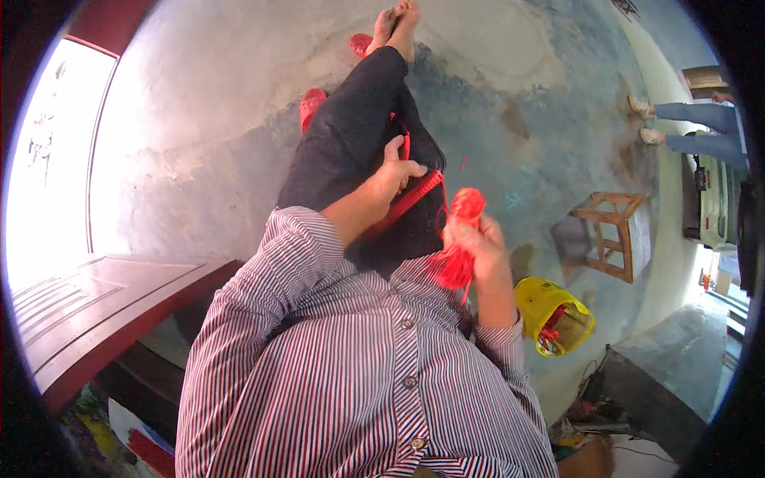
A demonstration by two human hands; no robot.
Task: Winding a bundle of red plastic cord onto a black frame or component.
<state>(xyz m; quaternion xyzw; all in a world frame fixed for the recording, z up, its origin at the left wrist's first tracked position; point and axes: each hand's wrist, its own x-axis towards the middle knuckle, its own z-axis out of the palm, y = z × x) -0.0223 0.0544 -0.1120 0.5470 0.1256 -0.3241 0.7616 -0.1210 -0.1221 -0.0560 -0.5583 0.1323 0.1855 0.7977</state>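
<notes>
Two hands, one red cord bundle (pixel 456 239)

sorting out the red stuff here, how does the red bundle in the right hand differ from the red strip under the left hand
The red bundle is a loose bunch of strands, gripped and raised by the right hand; the red strip is a narrow, flat, straight band. The bundle hangs in the air with its ends dangling, while the strip lies across the dark trousers, with the left hand resting on it. Both are the same bright red.
</notes>
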